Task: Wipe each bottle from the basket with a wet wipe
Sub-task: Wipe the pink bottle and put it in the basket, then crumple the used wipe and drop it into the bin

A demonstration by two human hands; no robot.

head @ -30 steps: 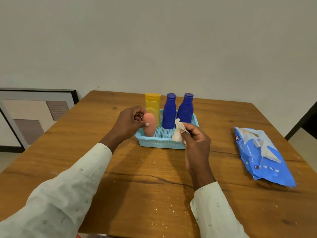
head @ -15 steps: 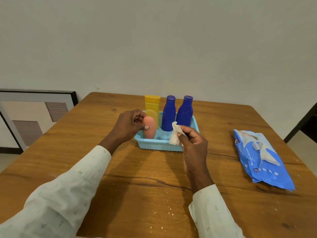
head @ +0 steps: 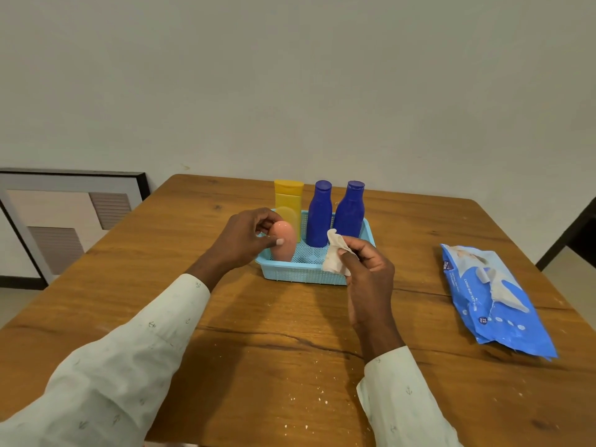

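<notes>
So the pink bottle (head: 283, 241) is standing at the left end of the light blue basket (head: 303, 275), rounded end up, smooth and a bit shiny, no label that I can make out. The person's left hand (head: 246, 240) is wrapped around it from the left side, thumb across the front and the fingers curled behind the top, so that's a proper grip. I can't tell whether its base is lifted off the basket floor or resting on it.

The right hand (head: 367, 269) sits at the basket's front right corner, wrist low toward the table, thumb and forefinger pinched shut on a crumpled white wipe (head: 333, 253). The wipe sticks up over the basket's front rim and isn't touching the pink bottle.

Behind the pink one there's a yellow bottle (head: 288, 201) with a flat cap, upright at the basket's back left. Next to it, two dark blue bottles (head: 319, 214) (head: 350, 209) stand side by side along the back, both capped and upright.

The basket sits on a wooden table (head: 258, 350) toward the far edge. Well off to the right of the basket lies a blue pack of wipes (head: 496, 301), flat on the wood. Both arms come in from the near side in pale sleeves (head: 129, 356).
</notes>
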